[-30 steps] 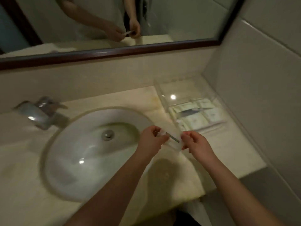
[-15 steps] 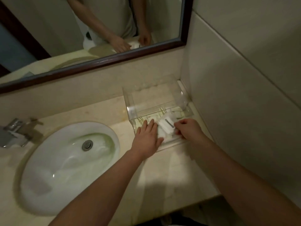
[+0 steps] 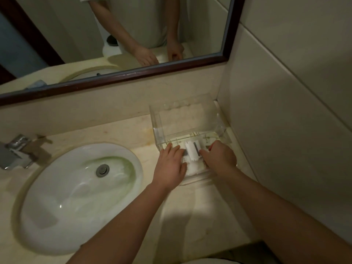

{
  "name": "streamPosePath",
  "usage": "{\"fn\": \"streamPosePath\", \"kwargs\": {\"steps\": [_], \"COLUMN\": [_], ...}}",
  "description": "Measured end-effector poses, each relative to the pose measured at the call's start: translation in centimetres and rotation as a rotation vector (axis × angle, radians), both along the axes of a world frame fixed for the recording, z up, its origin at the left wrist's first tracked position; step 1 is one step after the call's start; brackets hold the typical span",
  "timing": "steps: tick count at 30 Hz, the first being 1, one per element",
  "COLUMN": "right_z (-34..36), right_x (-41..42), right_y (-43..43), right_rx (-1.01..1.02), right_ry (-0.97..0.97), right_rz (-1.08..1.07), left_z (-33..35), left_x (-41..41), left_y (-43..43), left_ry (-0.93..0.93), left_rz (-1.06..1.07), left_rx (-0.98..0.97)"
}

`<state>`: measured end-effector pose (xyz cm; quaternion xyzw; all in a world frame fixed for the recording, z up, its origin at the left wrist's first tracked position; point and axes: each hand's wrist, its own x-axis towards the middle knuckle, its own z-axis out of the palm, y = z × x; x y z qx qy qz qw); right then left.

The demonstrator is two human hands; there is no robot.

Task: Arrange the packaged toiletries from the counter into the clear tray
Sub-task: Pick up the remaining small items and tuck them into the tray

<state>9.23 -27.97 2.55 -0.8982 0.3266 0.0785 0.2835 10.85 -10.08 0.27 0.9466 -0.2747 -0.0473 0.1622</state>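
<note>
The clear tray (image 3: 156, 124) stands on the counter in the right back corner, against the wall. Its front half holds several cream toiletry packets (image 3: 206, 139) lying flat. On top of them lies a white packet (image 3: 191, 151) with a dark strip. My left hand (image 3: 170, 165) rests flat on the packets just left of it, fingers straight. My right hand (image 3: 221, 158) is at the packet's right edge, fingers curled, thumb and forefinger pinching it. The back half of the tray is bare.
A white oval sink (image 3: 76, 195) fills the counter to the left, with a chrome faucet (image 3: 16, 149) at its far left. A dark-framed mirror (image 3: 133, 75) runs along the back. The tiled wall (image 3: 285, 111) is close on the right. The counter's front edge (image 3: 219, 244) is near me.
Both hands carried the white packet from above the sink's edge into the tray and laid it on the other packets. My left hand let go and flattened beside it.
</note>
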Motion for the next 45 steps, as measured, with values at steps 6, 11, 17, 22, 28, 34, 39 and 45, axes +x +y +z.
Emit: {"fn": "streamPosePath", "kwargs": {"steps": [6,11,17,22,28,34,39,45], "right_z": [0.6,-1.9,-1.2,-2.2,-2.1,-1.6,-2.0,-2.9], "right_x": [-2.3,-6.1,-2.2,-1.2,-0.6,0.7,-0.8,-2.3], "right_y": [-1.5,-2.7,-0.8,1.7,2.6,2.3,0.5,-0.5], "right_rx": [-0.181,-0.165,-0.293,-0.335,-0.352,-0.322,-0.315,-0.246], "right_ry": [-0.103,-0.171,-0.318,-0.105,-0.067,-0.200,-0.294,-0.416], "right_rz": [-0.056,-0.216,0.308,0.528,0.439,0.372,0.168,0.140], "left_z": [0.4,-0.7,0.5,-1.2,-0.5,0.2,0.3,0.3], "left_x": [-2.4,-2.9,-2.3,-3.4,-2.8,-0.6,-0.1,0.4], "left_y": [1.2,2.6,1.6,2.2,1.3,1.2,1.3,1.6], "left_ry": [-0.017,0.482,0.561,0.621,0.418,0.315,0.313,0.278], "left_rz": [0.359,0.779,0.689,0.688,0.667,0.687,0.695,0.670], "left_rx": [-0.353,-0.537,-0.596,-0.577,-0.399,-0.295,-0.267,-0.225]}}
